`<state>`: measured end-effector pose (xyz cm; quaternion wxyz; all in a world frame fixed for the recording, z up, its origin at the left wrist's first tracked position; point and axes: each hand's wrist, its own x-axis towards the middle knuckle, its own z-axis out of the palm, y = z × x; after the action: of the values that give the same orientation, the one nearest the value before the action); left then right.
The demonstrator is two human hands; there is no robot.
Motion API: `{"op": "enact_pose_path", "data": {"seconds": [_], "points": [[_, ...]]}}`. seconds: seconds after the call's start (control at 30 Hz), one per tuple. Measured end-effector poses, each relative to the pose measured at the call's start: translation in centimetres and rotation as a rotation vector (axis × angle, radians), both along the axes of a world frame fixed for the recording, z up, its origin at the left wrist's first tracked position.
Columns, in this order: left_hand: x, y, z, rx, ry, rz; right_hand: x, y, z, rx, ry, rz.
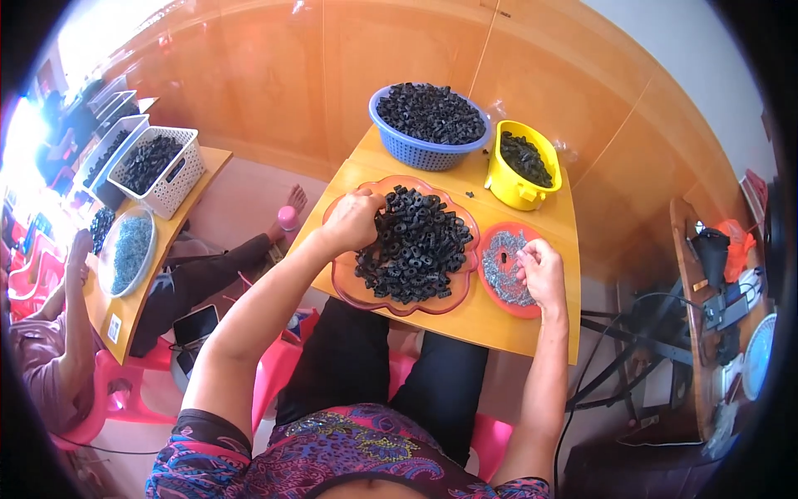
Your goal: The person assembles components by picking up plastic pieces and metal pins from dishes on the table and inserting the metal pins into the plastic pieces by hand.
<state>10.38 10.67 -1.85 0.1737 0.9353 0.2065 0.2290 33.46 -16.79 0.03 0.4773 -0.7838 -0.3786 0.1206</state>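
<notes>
An orange, scalloped tray [342,279] in front of me holds a heap of small black ring-shaped plastic parts [416,249]. My left hand [355,220] is at the heap's left side, fingers curled in and fingertips against the parts; what they grip is hidden. To the right lies a red round dish [524,311] with many tiny silvery metal pieces [497,273], too small to name exactly. Over its right side is my right hand [544,273], thumb and fingers pinched together. Whatever is in that pinch is too small to make out.
Behind the tray stand a blue basket [420,156] and a yellow tub [514,190], both with black parts. A person [54,358] sits at the left by another table [179,229] with baskets and a dish. A wooden stand [690,333] with cables is at right.
</notes>
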Motion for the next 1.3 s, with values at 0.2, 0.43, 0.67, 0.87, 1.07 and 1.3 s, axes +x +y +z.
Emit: {"op": "enact_pose_path", "data": {"seconds": [0.2,0.43,0.67,0.87,1.07,1.3], "points": [[0.3,0.4,-0.7,0.015,0.142,-0.069,-0.7,0.3,0.3,0.231,0.294,0.098],[0.6,-0.6,-1.1,-0.044,0.333,-0.071,-2.5,1.1,1.0,0.255,0.421,0.243],[-0.6,-1.6,-1.0,0.043,0.212,-0.031,-5.2,3.0,1.2,0.208,0.398,0.368],[-1.2,-4.5,2.5,-0.135,-0.022,-0.010,-6.5,2.4,2.2,0.208,0.381,0.374],[-4.3,-12.4,5.8,-0.977,-0.521,-0.179,-11.5,1.8,5.1,0.289,0.276,0.463],[-5.0,-16.9,5.4,-1.719,-0.850,-0.388,-15.5,0.1,6.9,0.218,0.048,0.460]]}}
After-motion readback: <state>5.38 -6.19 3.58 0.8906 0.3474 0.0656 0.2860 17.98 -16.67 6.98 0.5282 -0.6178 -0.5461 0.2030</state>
